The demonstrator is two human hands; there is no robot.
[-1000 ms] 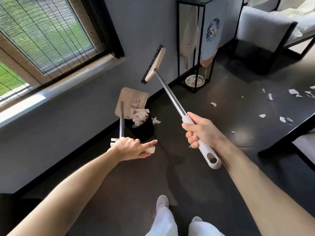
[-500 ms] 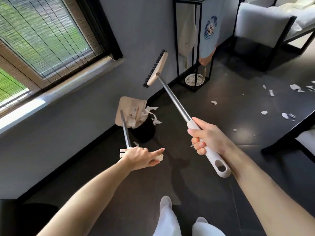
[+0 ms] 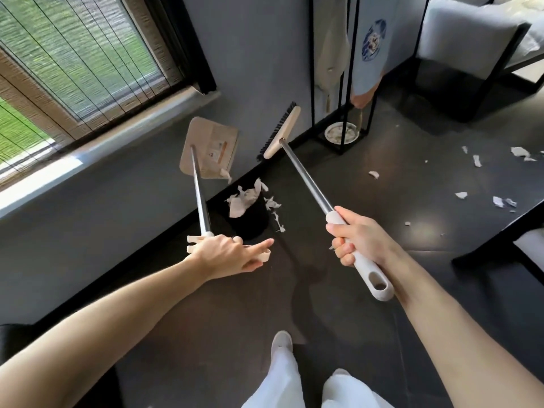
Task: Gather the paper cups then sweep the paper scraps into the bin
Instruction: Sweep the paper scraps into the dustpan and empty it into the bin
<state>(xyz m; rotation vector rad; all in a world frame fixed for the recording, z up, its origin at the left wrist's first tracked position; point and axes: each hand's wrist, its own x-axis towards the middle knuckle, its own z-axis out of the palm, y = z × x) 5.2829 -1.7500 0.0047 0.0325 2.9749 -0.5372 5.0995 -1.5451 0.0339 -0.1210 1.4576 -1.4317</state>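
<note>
My left hand grips the white end of the dustpan's metal handle, index finger stretched out. The beige dustpan is lifted and tipped above the black bin, one scrap clinging to its lower edge. White paper scraps pile on the bin's top and a few fall beside it. My right hand grips the broom's white handle; the broom head hangs in the air near the wall. More scraps lie on the dark floor at right.
A black metal stand with a white dish at its base stands against the grey wall. A grey armchair sits at the back right, a dark table edge at right. A window fills the left. My white shoes show below.
The dustpan has swung up and away from the bin, its scraps dropped onto the bin. The broom head has lowered toward the wall base.
</note>
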